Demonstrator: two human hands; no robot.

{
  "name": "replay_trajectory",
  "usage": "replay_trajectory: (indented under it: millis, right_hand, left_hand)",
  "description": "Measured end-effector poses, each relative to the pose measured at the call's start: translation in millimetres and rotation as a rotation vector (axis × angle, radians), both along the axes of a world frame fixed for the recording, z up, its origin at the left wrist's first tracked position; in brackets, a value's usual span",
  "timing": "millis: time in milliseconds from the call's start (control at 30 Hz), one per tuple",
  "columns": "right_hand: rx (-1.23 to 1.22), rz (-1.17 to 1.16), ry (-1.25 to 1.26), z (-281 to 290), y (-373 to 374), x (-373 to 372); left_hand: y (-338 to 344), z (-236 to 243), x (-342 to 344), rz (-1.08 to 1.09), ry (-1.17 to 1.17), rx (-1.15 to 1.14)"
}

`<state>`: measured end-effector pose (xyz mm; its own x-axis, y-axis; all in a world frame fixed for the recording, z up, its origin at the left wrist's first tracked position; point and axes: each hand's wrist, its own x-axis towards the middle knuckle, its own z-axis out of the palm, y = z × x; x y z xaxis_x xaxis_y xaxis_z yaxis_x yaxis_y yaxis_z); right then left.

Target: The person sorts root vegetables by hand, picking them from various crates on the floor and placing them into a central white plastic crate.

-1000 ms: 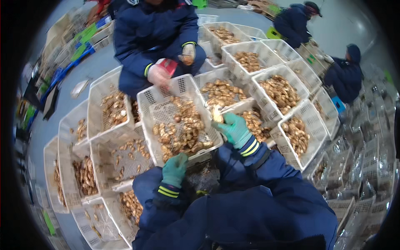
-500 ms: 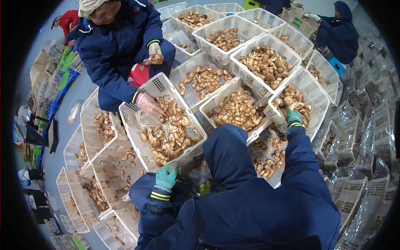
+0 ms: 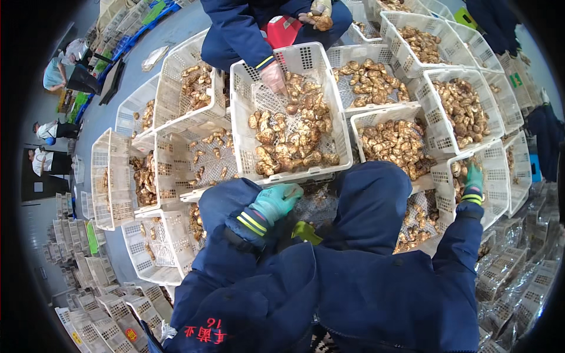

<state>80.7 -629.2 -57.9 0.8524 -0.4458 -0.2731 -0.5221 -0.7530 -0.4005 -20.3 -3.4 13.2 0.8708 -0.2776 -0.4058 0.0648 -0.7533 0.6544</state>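
My left hand (image 3: pixel 276 202), in a green glove, is held over my left knee just below the near rim of the middle white crate (image 3: pixel 238 126). Its fingers are curled; anything inside them is hidden. Brown-and-cream mushrooms (image 3: pixel 297 132) lie heaped in that crate. At the right, my right hand (image 3: pixel 474 178), gloved alike, reaches into another white crate (image 3: pixel 494 188) beside its mushrooms (image 3: pixel 457 170). Its fingertips are partly hidden, so their grip is unclear. Across from me, a co-worker's gloved hand (image 3: pixel 274 78) touches the mushrooms in the middle crate.
More mushroom crates (image 3: pixel 368 120) surround me, some overlapping or stacked. The co-worker's other hand holds a mushroom (image 3: pixel 322 22) near a red seat (image 3: pixel 281 31). Stacked crates under clear plastic (image 3: pixel 524 265) stand at the right. Other people (image 3: pixel 56 129) are far left.
The view has tilted and swung left, so the crates sit farther right and my knees show. My right hand stays in the right crate; my left remains near the middle crate's rim.
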Motion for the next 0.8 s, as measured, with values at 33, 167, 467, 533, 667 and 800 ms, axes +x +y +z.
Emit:
replay_trajectory:
  millis: [33,167,467,533,667,800]
  right_hand:
    - [0.635,-0.386,-0.196,43.7,41.0,22.0]
    - [0.763,0.341,-0.327,153.8,220.8,63.4]
    - [-0.568,1.721,0.317,35.0,474.7,122.3]
    - [-0.471,1.569,0.516,-18.2,491.4,115.1]
    - [-0.550,1.496,0.823,-80.9,491.8,90.5]
    - [-0.551,1.507,0.798,-45.3,505.0,77.9]
  left_hand:
    - [-2.4,3.1,1.3,0.000,0.002,-0.008]
    - [-11.4,12.9,10.5,-0.037,0.059,-0.048]
    - [-3.4,17.3,8.5,-0.022,0.095,-0.117]
    - [2.9,23.1,13.7,-0.043,0.210,-0.097]
    - [3.7,3.7,1.9,-0.028,0.090,-0.122]
    - [5.8,15.9,5.5,-0.066,0.184,-0.101]
